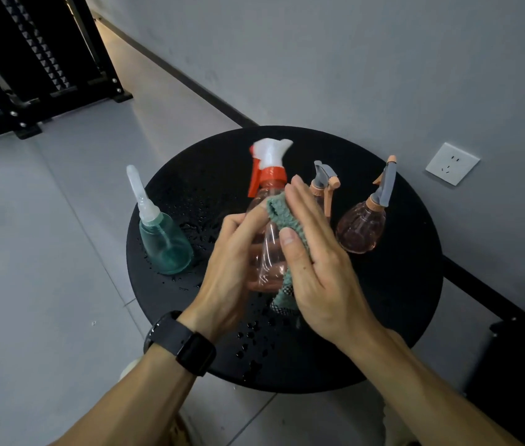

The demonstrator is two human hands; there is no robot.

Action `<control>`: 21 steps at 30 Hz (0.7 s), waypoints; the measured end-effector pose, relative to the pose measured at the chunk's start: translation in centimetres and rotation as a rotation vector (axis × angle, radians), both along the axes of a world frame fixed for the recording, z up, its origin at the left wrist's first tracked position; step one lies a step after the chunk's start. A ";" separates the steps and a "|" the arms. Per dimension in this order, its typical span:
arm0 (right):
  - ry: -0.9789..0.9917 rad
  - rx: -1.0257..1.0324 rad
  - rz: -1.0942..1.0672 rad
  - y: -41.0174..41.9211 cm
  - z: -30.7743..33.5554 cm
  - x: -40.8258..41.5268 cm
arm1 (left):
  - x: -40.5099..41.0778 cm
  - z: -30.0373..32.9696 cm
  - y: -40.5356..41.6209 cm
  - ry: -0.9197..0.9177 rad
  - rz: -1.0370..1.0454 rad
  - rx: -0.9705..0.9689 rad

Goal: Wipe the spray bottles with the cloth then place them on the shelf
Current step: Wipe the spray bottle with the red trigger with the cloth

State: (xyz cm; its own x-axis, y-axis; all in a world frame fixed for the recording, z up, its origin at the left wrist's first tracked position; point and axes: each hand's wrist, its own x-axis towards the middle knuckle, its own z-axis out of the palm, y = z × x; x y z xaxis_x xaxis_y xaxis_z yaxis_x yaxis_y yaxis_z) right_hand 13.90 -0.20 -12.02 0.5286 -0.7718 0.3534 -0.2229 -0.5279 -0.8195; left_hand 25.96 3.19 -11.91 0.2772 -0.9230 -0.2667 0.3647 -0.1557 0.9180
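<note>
no brand, label or writing can be read on any bottle. the clear pink bottle (267, 243) with the red-and-white trigger head stands over the middle of the round black table (399, 300), held between both hands. the left hand (232, 268) curls round its left side, fingers wrapped on the body. the right hand (316, 262) lies with fingers nearly straight, pressing the green cloth (287, 217) against the bottle's right side, thumb on top of the cloth. the bottle's base is hidden by the hands, so whether it touches the table cannot be told. the cloth's lower end hangs down behind the right palm. a teal bottle (164, 243) stands at the table's left. a small pink bottle (324, 185) is mostly hidden behind the right fingers; another (364, 226) stands further right. water drops (248, 339) speckle the table. a black watch (187, 346) sits on the left wrist. a dark rack (39, 59) is cut off at the upper left. a wall socket (452, 163) is right of the table.
</note>
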 end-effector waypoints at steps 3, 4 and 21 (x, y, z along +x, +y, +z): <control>-0.040 0.039 -0.032 -0.8 0.7 -0.4 | -0.5 0.1 0.1 -0.009 -0.078 -0.019; -0.049 0.041 -0.047 -1.0 0.9 -0.5 | -0.6 0.1 0.1 -0.015 -0.108 -0.026; -0.018 0.051 -0.015 0.1 0.6 0.8 | 0.6 -0.4 -0.3 0.034 0.066 -0.106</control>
